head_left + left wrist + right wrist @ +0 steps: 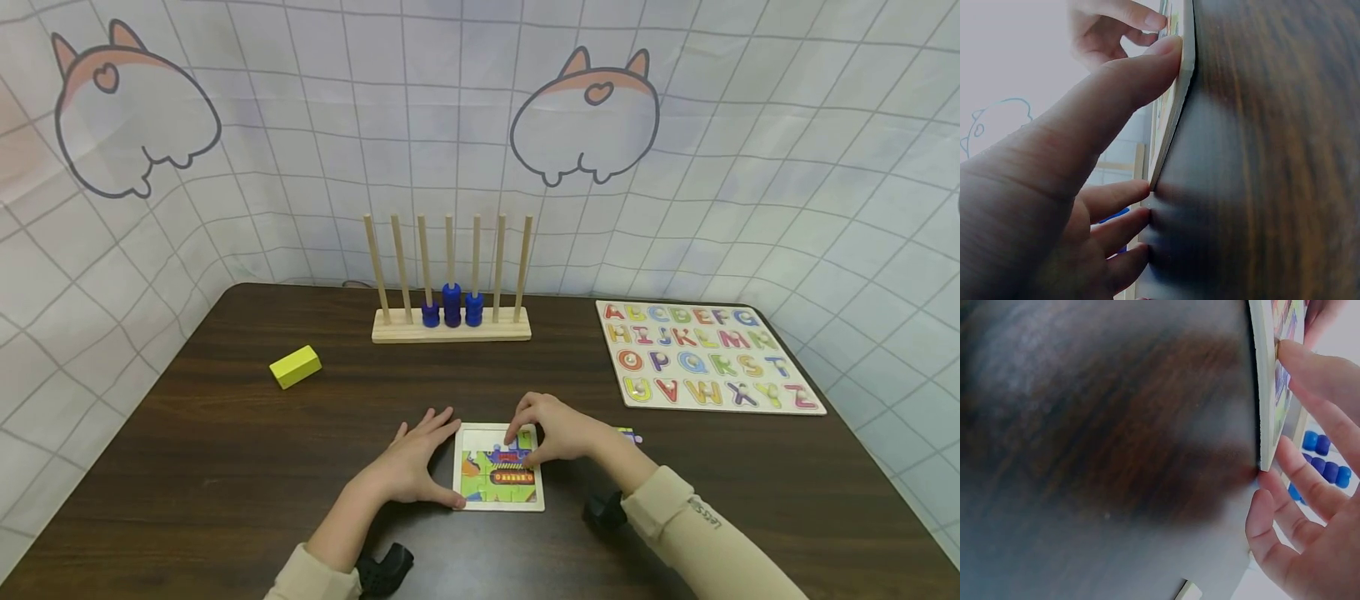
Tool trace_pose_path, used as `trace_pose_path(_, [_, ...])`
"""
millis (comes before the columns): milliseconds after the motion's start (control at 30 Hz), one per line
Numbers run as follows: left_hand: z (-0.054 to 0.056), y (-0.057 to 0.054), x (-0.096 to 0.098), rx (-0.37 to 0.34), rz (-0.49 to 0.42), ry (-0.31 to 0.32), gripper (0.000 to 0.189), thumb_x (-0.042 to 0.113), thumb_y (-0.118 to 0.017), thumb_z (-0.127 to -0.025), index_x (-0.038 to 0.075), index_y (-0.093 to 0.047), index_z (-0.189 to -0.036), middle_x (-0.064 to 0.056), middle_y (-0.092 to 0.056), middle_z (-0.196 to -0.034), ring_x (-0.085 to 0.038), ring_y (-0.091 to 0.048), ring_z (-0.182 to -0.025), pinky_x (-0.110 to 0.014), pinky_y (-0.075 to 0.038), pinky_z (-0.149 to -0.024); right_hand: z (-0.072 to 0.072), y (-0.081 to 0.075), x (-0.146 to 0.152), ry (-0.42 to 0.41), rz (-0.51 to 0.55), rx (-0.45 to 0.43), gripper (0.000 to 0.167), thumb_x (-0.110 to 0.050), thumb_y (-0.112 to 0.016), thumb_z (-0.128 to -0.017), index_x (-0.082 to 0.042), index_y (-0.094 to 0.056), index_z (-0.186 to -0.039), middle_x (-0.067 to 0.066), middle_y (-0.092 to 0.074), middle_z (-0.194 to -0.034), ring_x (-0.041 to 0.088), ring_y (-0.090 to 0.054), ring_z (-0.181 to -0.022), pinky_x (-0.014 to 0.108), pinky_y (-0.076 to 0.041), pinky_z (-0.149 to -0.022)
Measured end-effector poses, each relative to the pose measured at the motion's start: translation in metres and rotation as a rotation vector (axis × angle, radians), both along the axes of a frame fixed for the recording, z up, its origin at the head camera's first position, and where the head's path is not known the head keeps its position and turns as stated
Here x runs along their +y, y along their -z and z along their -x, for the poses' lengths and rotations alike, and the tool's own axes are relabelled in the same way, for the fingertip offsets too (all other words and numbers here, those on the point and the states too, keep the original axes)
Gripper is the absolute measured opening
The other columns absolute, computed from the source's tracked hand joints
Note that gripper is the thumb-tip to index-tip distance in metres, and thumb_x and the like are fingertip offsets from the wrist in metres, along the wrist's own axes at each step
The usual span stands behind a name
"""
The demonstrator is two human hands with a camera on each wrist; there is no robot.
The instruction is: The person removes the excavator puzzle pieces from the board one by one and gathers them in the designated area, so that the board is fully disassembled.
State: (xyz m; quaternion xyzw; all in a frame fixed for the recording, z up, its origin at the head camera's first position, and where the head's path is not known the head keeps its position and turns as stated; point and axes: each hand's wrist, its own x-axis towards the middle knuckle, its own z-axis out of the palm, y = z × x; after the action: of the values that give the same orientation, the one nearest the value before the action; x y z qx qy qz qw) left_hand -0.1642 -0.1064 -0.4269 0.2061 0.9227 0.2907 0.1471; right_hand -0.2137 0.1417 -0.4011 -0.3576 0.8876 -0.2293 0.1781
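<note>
A square jigsaw puzzle (498, 505) in a white frame lies on the table, showing a purple and orange vehicle on green; its upper left part is bare white. My left hand (408, 462) is spread along the frame's left side, thumb on the lower left corner and fingers by the upper left one, also seen in the left wrist view. Over the upper right part, my right hand (558, 429) pinches a green and purple puzzle piece (524, 438) between thumb and index finger, low against the puzzle. Its other fingers spread past the frame in the right wrist view.
Another puzzle piece (628, 434) lies partly hidden behind the right forearm. A wooden peg rack (450, 333) with blue beads stands at the back. An alphabet board (697, 354) lies back right, a yellow block (296, 367) on the left. A patterned cloth (450, 150) hangs behind the table.
</note>
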Motion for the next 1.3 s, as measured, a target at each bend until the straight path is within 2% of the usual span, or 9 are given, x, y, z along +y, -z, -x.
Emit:
trace_pose_path(200, [0.0003,-0.0005,-0.0002,-0.002,0.002,-0.003,0.101,0.045,-0.083,-0.059,0.008,-0.035,-0.141,-0.01,-0.022,-0.149,-0.03,-0.011,-0.138,-0.06,-0.005,-0.104,-0.0006,-0.0002,-0.001,0.014,-0.007,0.001,0.023,-0.016,-0.079,-0.071,-0.017,-0.071,-0.093,0.002,-0.05,-0.102,0.022,-0.043,-0.098,0.042,-0.038,-0.086])
trace_pose_path(400, [0.0008,-0.0019,0.0,-0.006,0.0,0.002,0.101,0.045,-0.083,-0.06,0.008,-0.035,-0.141,-0.01,-0.022,-0.15,-0.031,-0.011,-0.138,-0.061,-0.005,-0.104,-0.0036,-0.0012,-0.004,0.023,-0.017,0.039,0.022,-0.015,-0.079,-0.071,-0.017,-0.071,-0.091,-0.001,-0.05,-0.1,0.021,-0.044,-0.098,0.041,-0.038,-0.087])
trace_pose_path(567, [0.0008,-0.0022,0.0002,-0.006,0.0,0.003,0.101,0.044,-0.083,-0.06,0.008,-0.035,-0.141,-0.01,-0.022,-0.149,-0.031,-0.011,-0.138,-0.06,-0.005,-0.104,-0.0059,-0.0035,-0.007,0.007,-0.011,0.03,0.022,-0.012,-0.078,-0.071,-0.015,-0.071,-0.092,-0.001,-0.051,-0.096,0.019,-0.048,-0.085,0.032,-0.043,-0.076])
trace_pose_path(733, [0.0009,-0.002,0.0006,-0.007,-0.001,0.006,0.101,0.045,-0.083,-0.06,0.008,-0.036,-0.141,-0.011,-0.022,-0.149,-0.031,-0.011,-0.138,-0.061,-0.005,-0.104,-0.006,-0.0047,-0.0078,0.003,0.006,0.004,0.022,-0.007,-0.077,-0.071,-0.012,-0.071,-0.091,0.001,-0.051,-0.093,0.019,-0.049,-0.077,0.025,-0.042,-0.065])
trace_pose_path(1000, [0.0015,-0.0017,0.0007,-0.004,0.007,0.007,0.101,0.046,-0.082,-0.06,0.009,-0.035,-0.141,-0.01,-0.022,-0.149,-0.031,-0.011,-0.138,-0.06,-0.005,-0.104,-0.0047,-0.0039,-0.0056,-0.001,0.022,0.024,0.026,0.004,-0.069,-0.071,-0.011,-0.072,-0.092,0.001,-0.051,-0.092,0.018,-0.049,-0.072,0.023,-0.041,-0.061])
trace_pose_path(1167, [0.0004,-0.002,0.0003,-0.01,0.004,0.006,0.101,0.046,-0.082,-0.06,0.008,-0.035,-0.141,-0.011,-0.022,-0.149,-0.031,-0.011,-0.138,-0.061,-0.005,-0.104,-0.0036,-0.0032,-0.0045,-0.002,0.014,0.052,0.023,0.002,-0.069,-0.073,-0.012,-0.072,-0.091,0.002,-0.054,-0.09,0.017,-0.049,-0.072,0.023,-0.042,-0.061])
trace_pose_path(1300, [-0.0004,-0.0015,0.0002,-0.012,0.003,0.006,0.101,0.046,-0.082,-0.06,0.008,-0.036,-0.141,-0.011,-0.022,-0.149,-0.031,-0.011,-0.138,-0.061,-0.006,-0.103,-0.0033,-0.0032,-0.0039,0.015,0.016,0.036,0.02,0.0,-0.071,-0.074,-0.01,-0.07,-0.09,0.003,-0.058,-0.089,0.016,-0.051,-0.072,0.022,-0.044,-0.061])
